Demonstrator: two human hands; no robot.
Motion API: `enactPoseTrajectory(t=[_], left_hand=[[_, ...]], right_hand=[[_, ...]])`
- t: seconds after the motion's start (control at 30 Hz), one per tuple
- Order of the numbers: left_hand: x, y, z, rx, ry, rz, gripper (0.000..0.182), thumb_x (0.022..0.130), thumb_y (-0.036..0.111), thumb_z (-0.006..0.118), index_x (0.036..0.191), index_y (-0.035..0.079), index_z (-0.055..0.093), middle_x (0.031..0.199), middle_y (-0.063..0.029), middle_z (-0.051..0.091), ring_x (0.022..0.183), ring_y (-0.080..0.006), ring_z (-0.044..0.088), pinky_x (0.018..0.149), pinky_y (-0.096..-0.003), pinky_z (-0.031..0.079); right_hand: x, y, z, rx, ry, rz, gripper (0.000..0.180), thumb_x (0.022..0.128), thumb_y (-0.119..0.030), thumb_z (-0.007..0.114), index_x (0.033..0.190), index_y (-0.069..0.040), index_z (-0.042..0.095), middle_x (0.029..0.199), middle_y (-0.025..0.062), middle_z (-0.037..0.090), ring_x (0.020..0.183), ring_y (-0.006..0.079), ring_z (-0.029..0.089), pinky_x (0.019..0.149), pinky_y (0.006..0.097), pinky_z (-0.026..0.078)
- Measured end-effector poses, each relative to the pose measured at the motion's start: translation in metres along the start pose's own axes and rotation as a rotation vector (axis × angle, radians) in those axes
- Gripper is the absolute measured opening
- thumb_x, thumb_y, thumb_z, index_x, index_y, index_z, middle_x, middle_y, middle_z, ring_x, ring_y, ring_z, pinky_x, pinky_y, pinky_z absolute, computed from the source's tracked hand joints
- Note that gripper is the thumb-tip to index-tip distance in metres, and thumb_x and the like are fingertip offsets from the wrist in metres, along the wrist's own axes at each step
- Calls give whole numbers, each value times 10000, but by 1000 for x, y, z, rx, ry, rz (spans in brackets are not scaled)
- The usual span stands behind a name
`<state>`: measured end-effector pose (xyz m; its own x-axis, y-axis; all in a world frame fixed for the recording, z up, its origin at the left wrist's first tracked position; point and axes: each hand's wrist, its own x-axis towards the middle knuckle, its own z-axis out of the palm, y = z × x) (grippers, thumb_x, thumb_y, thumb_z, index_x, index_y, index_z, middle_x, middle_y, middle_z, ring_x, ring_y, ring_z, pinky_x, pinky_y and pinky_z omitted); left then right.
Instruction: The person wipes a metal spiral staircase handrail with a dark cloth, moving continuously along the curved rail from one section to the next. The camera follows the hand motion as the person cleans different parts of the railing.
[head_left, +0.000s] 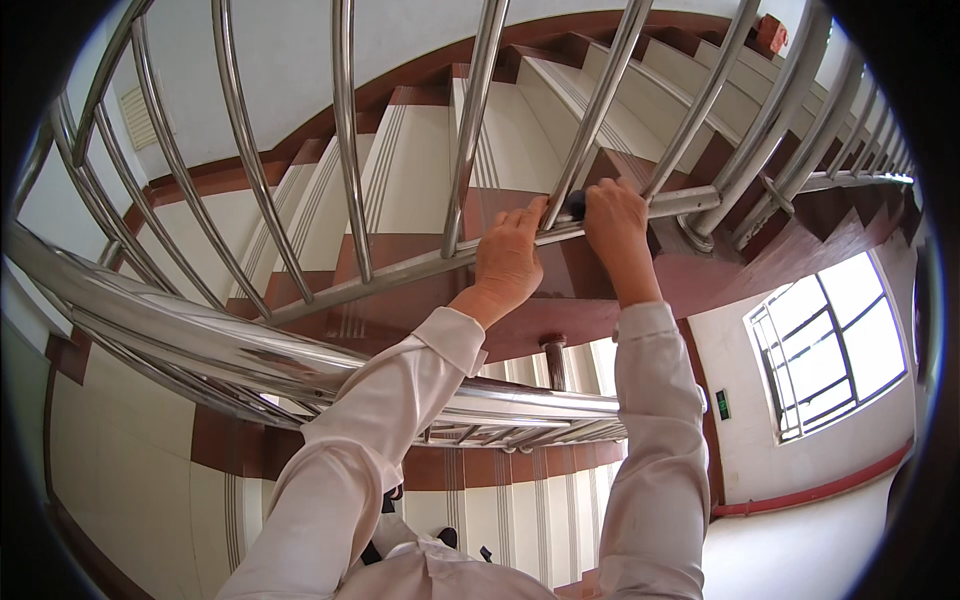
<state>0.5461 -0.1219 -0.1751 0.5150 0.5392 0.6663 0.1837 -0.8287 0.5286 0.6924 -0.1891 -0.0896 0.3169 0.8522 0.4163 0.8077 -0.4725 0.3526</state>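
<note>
Both my arms, in pale sleeves, reach over the thick steel handrail (225, 322) to the lower rail (330, 300) of a stainless steel baluster row. My left hand (510, 251) rests on that rail, its fingers pointing to the foot of an upright baluster (592, 112). Just right of it, my right hand (616, 210) is closed around a small dark object (575, 205), which touches the rail beside the same baluster. Most of that object is hidden by the fingers, so its kind cannot be told.
Pale stair treads with red-brown edges (420, 165) curve up behind the balusters. More steps (517, 517) lie below, by my dark shoe (448, 537). A thick steel post (765, 135) stands to the right, a barred window (832, 345) beyond. A red object (771, 34) sits on the upper stairs.
</note>
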Motion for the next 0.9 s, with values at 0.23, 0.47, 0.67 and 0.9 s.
enactPoseTrajectory(t=[0.23,0.47,0.67,0.9], left_hand=[[-3,2,2,38,4,-12,653,773,-61,669,1388,59,483,1181,-139,610,1131,-344,574,952,-440,512],[-6,10,-8,-58,-72,29,641,805,-43,659,1410,14,455,1210,-196,581,1192,-390,547,998,-449,487],[2,35,14,7,140,394,609,832,-39,629,1422,-13,477,1346,-215,548,1226,-395,548,1077,-462,459],[13,37,34,-41,-3,330,679,838,42,699,1461,-36,441,1450,-215,494,1336,-397,477,1155,-439,404]], right_hand=[[-18,-5,18,349,235,-127,221,775,-41,642,979,-50,729,1056,43,698,1029,288,614,812,405,559],[-65,40,49,136,552,-66,597,814,-11,614,1402,-116,595,1447,-54,509,1034,256,550,891,385,494],[-74,7,61,294,569,-184,545,833,-16,591,1377,8,570,1432,113,500,1000,304,536,935,394,510],[-75,66,33,179,564,-157,509,790,-1,624,1298,-11,635,1325,102,548,1049,289,548,956,381,512]])
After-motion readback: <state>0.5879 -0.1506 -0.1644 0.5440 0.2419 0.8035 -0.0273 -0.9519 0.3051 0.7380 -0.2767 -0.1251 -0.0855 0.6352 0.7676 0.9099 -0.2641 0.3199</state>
